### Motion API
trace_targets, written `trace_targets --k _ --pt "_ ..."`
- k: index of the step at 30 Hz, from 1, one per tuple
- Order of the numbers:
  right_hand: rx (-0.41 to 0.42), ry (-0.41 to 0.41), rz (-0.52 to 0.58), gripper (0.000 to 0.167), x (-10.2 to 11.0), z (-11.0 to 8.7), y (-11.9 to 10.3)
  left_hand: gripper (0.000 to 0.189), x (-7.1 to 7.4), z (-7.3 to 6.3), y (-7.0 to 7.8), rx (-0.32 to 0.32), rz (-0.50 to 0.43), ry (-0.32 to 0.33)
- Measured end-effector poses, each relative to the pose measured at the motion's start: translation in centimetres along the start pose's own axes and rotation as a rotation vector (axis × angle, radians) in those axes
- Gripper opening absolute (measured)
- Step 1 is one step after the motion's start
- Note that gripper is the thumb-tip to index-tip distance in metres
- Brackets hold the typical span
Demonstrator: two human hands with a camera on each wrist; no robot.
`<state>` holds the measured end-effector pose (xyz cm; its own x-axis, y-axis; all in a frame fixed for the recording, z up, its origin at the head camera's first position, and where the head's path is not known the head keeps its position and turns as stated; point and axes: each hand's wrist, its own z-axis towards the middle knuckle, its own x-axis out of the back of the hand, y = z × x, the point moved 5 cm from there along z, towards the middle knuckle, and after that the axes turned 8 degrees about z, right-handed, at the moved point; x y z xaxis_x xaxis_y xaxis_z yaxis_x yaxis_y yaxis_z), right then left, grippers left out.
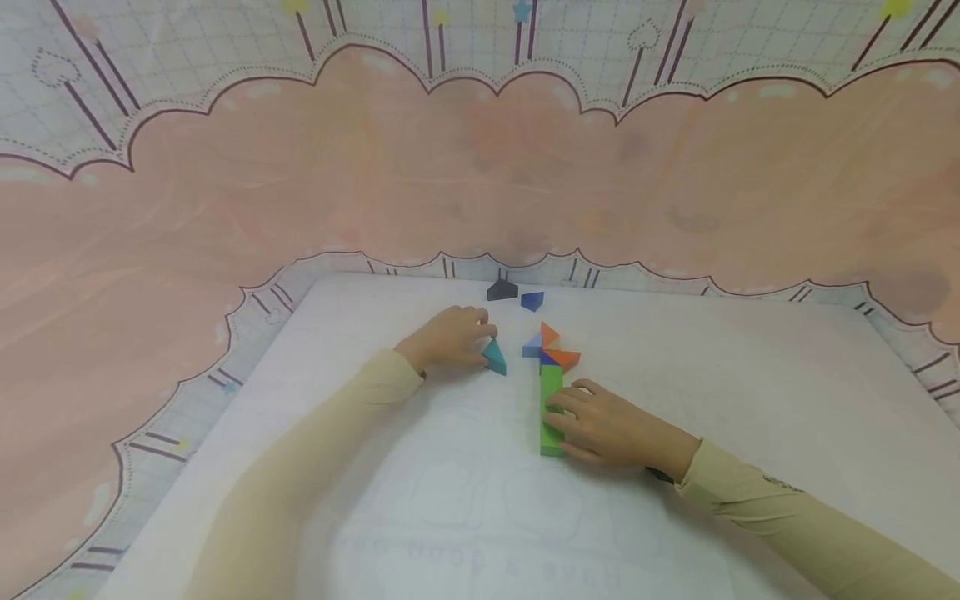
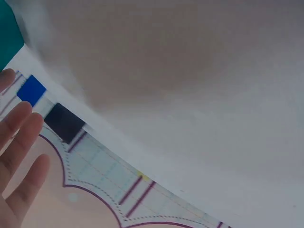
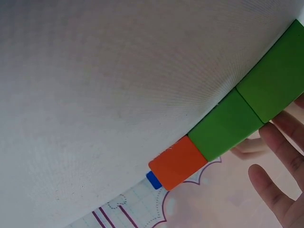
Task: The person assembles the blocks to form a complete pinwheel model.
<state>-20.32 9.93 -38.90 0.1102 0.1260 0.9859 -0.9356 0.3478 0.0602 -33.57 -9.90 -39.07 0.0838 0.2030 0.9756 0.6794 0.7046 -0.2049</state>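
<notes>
Near the middle of the table, my left hand (image 1: 453, 337) pinches a teal triangular block (image 1: 495, 358) between thumb and finger. The teal block (image 2: 8, 35) shows only partly at the left wrist view's edge. My right hand (image 1: 611, 421) reaches over two green blocks (image 3: 225, 124) set end to end, fingers across the top and thumb at the near side. At their far end stand orange triangular blocks (image 1: 564, 358), a light blue block (image 1: 532, 347) and a dark blue block (image 1: 548, 358), grouped like a pinwheel. The right thumb is outside the right wrist view.
A black block (image 1: 502, 290) and a blue block (image 1: 532, 301) lie near the table's back edge. The white table (image 1: 750, 400) has faint print near the front. Behind it hangs a patterned cloth (image 1: 480, 175).
</notes>
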Motion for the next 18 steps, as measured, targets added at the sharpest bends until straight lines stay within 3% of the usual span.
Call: trace_targets --k 10,18 --pt "-0.005 0.007 0.011 0.032 -0.1 -0.1 0.1 0.044 0.5 0.4 2.2 -0.05 0.088 0.025" --pt "0.0 0.011 0.019 0.032 -0.1 -0.1 0.1 0.048 1.3 1.0 2.3 -0.045 0.118 0.006"
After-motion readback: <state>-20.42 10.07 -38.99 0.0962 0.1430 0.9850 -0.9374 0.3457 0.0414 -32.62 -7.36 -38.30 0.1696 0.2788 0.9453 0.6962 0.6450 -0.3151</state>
